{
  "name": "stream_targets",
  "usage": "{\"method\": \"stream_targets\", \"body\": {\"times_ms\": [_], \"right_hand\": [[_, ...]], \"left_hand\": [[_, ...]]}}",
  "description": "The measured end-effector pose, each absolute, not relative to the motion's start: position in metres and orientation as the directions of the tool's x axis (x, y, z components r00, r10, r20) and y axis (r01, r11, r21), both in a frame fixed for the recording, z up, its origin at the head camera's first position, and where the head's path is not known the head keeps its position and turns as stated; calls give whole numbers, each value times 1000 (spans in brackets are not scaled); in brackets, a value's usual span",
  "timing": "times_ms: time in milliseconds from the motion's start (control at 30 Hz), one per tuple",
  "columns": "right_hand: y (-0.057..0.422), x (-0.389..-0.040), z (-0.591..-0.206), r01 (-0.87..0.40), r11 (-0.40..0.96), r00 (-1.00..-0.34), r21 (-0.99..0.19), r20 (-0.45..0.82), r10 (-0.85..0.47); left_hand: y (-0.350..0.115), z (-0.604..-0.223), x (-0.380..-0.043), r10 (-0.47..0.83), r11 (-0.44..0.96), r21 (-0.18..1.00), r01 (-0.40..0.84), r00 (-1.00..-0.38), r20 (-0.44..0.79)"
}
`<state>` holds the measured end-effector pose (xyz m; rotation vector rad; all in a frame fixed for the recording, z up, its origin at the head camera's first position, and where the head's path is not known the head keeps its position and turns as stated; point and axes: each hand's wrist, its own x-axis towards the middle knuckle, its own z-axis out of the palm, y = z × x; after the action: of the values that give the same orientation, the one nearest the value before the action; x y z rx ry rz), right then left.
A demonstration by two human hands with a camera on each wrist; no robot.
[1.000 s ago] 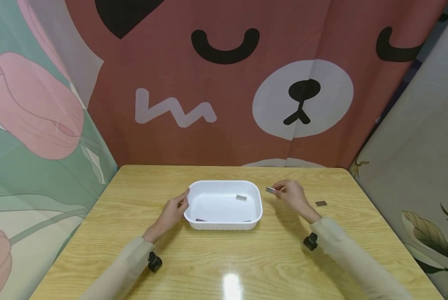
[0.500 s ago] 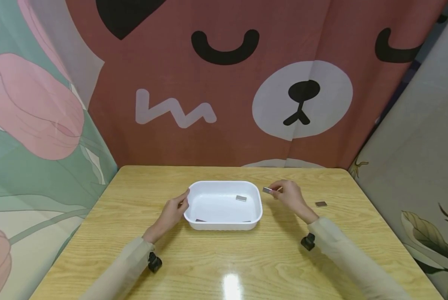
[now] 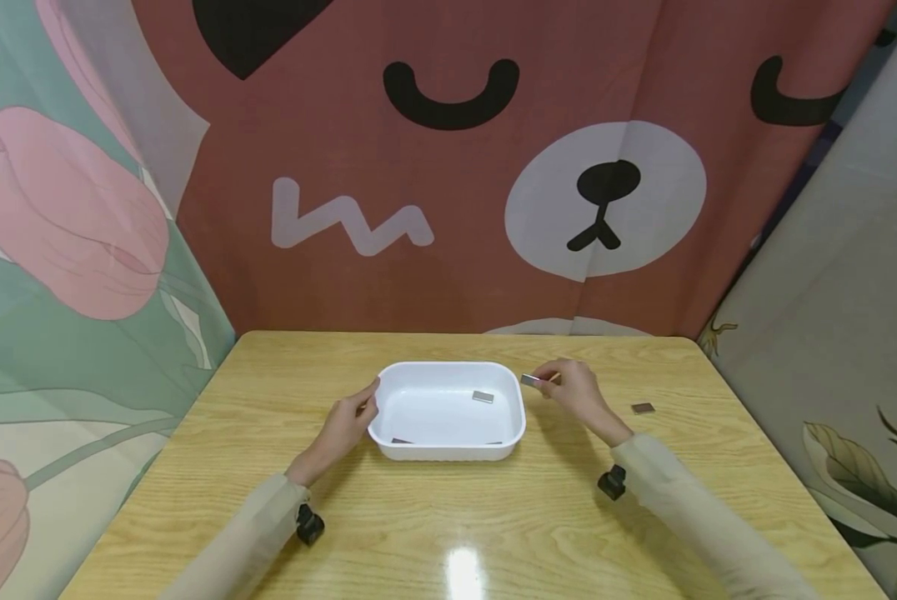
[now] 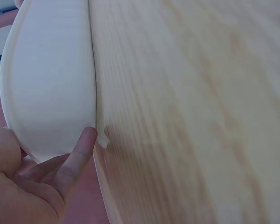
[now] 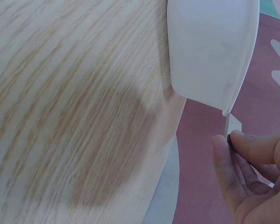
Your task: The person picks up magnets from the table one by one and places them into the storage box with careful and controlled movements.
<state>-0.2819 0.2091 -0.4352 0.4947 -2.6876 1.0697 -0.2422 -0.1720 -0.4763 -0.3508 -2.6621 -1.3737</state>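
A white rectangular plastic basin stands in the middle of the table. My left hand holds its left end by the rim; in the left wrist view one finger lies against the outer wall. Just off the basin's right end, my right hand pinches a small flat silvery rectangular piece between thumb and fingertips. That piece appears edge-on by the rim in the right wrist view. A similar piece lies inside the basin, and dark slivers show behind its near wall, mostly hidden.
Another small dark rectangular piece lies on the wooden table, right of my right hand. A red bear-print cloth hangs behind the table's far edge. Printed cloths also hang at both sides.
My right hand has shifted slightly left with the pinched piece, bringing it close to the basin's right rim. The left hand and the basin have stayed in place.
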Motion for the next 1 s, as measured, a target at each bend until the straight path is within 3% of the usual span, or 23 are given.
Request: {"method": "stream_targets", "body": {"times_ms": [1000], "right_hand": [[186, -282, -428, -401, 648, -914, -647, 334, -232]], "left_hand": [[-172, -478, -242, 130, 572, 785, 237, -971, 198]]}}
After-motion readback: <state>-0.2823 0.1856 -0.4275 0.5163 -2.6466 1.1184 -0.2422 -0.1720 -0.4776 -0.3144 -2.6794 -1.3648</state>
